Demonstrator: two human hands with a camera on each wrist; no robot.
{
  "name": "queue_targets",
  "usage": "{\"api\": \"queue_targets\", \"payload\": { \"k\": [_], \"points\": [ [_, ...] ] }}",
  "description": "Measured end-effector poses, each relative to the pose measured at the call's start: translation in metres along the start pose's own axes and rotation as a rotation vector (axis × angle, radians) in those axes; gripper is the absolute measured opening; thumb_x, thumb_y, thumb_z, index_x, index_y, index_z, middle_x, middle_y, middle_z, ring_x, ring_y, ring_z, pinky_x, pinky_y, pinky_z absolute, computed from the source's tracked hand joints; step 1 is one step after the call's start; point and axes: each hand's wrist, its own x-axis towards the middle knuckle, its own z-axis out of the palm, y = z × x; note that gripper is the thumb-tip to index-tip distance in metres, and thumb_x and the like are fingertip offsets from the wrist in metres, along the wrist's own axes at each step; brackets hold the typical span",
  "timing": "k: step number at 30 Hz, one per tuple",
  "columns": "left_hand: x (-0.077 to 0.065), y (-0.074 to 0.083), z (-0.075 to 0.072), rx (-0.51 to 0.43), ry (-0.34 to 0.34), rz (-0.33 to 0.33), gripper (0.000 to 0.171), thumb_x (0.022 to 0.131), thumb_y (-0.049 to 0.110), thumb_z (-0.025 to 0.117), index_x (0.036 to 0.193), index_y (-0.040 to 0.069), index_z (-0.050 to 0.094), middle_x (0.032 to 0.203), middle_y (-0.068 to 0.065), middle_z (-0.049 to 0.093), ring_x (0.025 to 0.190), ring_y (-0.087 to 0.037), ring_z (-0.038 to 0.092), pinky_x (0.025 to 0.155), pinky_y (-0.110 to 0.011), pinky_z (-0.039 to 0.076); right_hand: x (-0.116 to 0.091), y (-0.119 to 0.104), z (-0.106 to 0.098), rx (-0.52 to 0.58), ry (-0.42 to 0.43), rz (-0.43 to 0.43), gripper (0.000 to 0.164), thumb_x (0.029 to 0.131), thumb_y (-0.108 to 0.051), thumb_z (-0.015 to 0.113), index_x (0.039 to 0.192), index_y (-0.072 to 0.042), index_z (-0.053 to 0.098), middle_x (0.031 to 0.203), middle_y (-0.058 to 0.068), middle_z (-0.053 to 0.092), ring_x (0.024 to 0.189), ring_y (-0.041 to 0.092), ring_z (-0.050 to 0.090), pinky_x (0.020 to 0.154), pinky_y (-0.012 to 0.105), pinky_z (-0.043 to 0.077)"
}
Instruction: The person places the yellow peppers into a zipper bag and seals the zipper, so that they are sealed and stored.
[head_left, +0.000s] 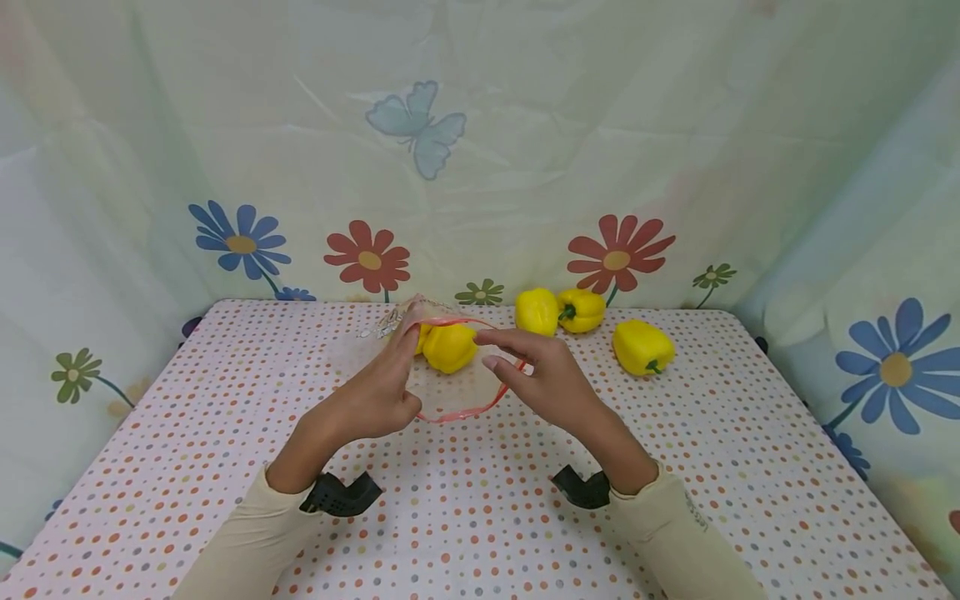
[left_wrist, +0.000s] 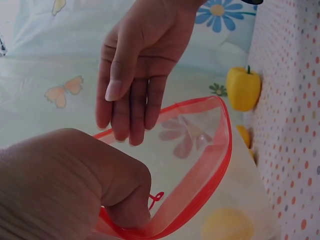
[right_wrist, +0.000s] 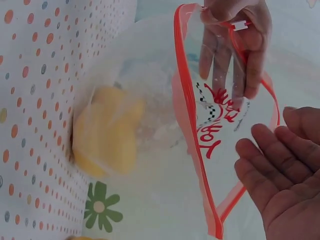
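A clear plastic zip bag with a red-edged mouth (head_left: 465,414) stands upright on the table, its opening spread wide. Inside it lie yellow bell peppers (head_left: 450,348), blurred through the plastic in the right wrist view. My left hand (head_left: 375,392) pinches the rim on the left side, fingers outside the bag and thumb over the edge. A white slider (right_wrist: 241,25) sits on the red zip close to that hand. My right hand (head_left: 555,379) is at the opposite side of the mouth, fingers extended and holding nothing. Red lettering (right_wrist: 215,125) marks the plastic.
Behind and right of the bag, two yellow bell peppers (head_left: 536,312) stand side by side at the table's back edge. Another yellow pepper (head_left: 643,347) lies farther right. A polka-dot cloth (head_left: 480,517) covers the table, and a flowered curtain (head_left: 480,167) hangs behind.
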Motion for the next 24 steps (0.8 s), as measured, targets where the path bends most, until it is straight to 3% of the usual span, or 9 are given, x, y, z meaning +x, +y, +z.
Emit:
{"api": "queue_targets", "payload": {
  "k": [6,10,19,24],
  "points": [
    [0.000,0.000,-0.001,0.021,0.011,0.004,0.103,0.074,-0.015,0.054,0.154,0.003,-0.007,0.160,-0.002,-0.019,0.147,-0.019,-0.003,0.113,-0.043,0.020,-0.003,0.004,-0.006,0.098,0.084,-0.068,0.028,0.091,0.003,0.061,0.119,0.002,0.066,0.113,0.008,0.069,0.106,0.021,0.065,0.088,0.032,0.052],
    [-0.001,-0.001,-0.003,0.037,0.029,0.009,0.103,0.074,-0.014,0.056,0.155,0.004,-0.005,0.160,0.000,-0.018,0.147,-0.018,-0.001,0.113,-0.042,0.024,-0.005,0.012,-0.014,0.094,0.151,-0.090,0.027,0.091,0.007,0.059,0.117,0.001,0.068,0.111,0.008,0.069,0.104,0.022,0.065,0.090,0.028,0.050],
    [-0.003,-0.001,-0.008,0.034,0.043,0.007,0.100,0.075,-0.011,0.058,0.154,0.001,-0.002,0.161,-0.002,-0.016,0.147,-0.016,-0.006,0.113,-0.043,0.023,-0.018,0.033,-0.029,0.025,0.205,0.005,0.027,0.092,0.007,0.057,0.117,0.002,0.067,0.113,0.010,0.068,0.106,0.023,0.063,0.091,0.021,0.048],
    [-0.005,-0.002,-0.009,0.017,0.033,0.013,0.097,0.075,-0.010,0.056,0.154,-0.001,0.000,0.161,-0.001,-0.016,0.147,-0.018,-0.001,0.109,-0.042,0.032,-0.032,0.046,-0.036,-0.038,0.211,0.043,0.029,0.091,0.006,0.060,0.120,0.002,0.065,0.115,0.012,0.067,0.105,0.024,0.063,0.090,0.018,0.047]
  ]
}}
